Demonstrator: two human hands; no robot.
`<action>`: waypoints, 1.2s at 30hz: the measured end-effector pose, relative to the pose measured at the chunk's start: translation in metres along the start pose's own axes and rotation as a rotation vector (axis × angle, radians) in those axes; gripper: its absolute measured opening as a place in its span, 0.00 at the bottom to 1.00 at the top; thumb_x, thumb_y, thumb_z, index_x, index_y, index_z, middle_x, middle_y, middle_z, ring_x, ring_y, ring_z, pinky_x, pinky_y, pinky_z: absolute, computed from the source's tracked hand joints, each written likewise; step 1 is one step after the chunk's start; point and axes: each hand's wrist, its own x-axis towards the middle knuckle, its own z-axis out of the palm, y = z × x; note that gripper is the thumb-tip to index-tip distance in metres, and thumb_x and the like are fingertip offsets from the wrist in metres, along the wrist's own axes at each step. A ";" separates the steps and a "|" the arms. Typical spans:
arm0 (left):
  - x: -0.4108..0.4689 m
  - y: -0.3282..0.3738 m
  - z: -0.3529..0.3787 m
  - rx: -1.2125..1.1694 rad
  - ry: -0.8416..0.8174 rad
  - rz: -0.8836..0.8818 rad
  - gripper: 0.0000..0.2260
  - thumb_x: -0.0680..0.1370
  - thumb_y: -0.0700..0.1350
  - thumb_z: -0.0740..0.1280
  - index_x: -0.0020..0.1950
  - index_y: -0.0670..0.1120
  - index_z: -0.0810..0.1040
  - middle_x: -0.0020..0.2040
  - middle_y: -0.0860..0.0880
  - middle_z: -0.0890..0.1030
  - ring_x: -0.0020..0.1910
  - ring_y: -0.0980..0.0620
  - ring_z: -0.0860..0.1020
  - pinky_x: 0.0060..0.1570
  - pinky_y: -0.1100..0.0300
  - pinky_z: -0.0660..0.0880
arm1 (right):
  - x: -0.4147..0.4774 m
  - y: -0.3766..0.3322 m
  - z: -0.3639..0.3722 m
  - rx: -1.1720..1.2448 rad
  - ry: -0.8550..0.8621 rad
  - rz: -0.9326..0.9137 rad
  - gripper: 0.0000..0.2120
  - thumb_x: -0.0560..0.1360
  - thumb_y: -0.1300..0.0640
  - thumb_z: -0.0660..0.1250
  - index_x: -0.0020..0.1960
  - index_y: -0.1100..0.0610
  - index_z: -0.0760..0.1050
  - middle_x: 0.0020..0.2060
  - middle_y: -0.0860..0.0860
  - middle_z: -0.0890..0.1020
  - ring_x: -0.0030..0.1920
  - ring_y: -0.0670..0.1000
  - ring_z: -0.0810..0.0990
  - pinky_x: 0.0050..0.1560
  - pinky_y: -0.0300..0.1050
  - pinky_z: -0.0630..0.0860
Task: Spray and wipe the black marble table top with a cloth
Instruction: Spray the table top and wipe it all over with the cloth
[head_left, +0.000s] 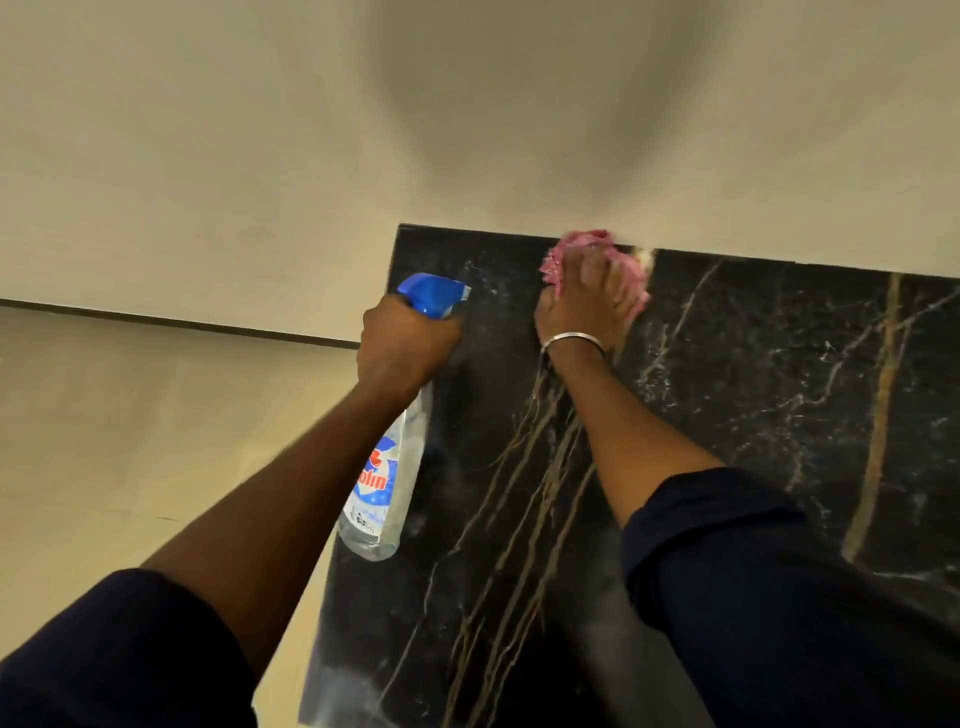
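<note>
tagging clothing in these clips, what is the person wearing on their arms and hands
Both arms wear dark navy sleeves pushed up toward the elbows, leaving the forearms bare. The right hand has a thin silver bangle around its wrist. The left hand shows no glove, ring or watch, and neither hand is gloved.

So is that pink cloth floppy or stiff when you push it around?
Probably floppy: the pink cloth looks scrunched into soft folds under the right hand. It likely weighs little, since the fingers bunch it easily. It should slide readily on the glossy black marble top.
</note>
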 end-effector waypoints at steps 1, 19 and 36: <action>0.003 -0.009 -0.011 0.007 0.014 -0.011 0.14 0.73 0.47 0.72 0.54 0.48 0.71 0.41 0.50 0.76 0.39 0.54 0.76 0.43 0.59 0.74 | -0.005 -0.023 0.006 -0.010 -0.024 -0.074 0.30 0.78 0.46 0.59 0.78 0.48 0.57 0.78 0.54 0.57 0.77 0.62 0.51 0.73 0.67 0.44; -0.011 -0.130 -0.132 -0.046 0.060 -0.056 0.11 0.72 0.47 0.71 0.48 0.44 0.74 0.32 0.51 0.72 0.29 0.55 0.72 0.34 0.63 0.70 | -0.085 -0.154 0.044 -0.134 -0.117 -0.502 0.29 0.79 0.47 0.56 0.79 0.48 0.56 0.77 0.53 0.58 0.77 0.59 0.53 0.75 0.61 0.48; -0.044 -0.152 -0.106 -0.016 -0.022 -0.001 0.11 0.73 0.47 0.71 0.50 0.45 0.74 0.33 0.50 0.73 0.31 0.54 0.73 0.38 0.60 0.73 | -0.283 -0.111 0.068 -0.089 -0.135 -0.517 0.29 0.78 0.43 0.48 0.79 0.46 0.53 0.77 0.53 0.60 0.77 0.60 0.57 0.74 0.67 0.53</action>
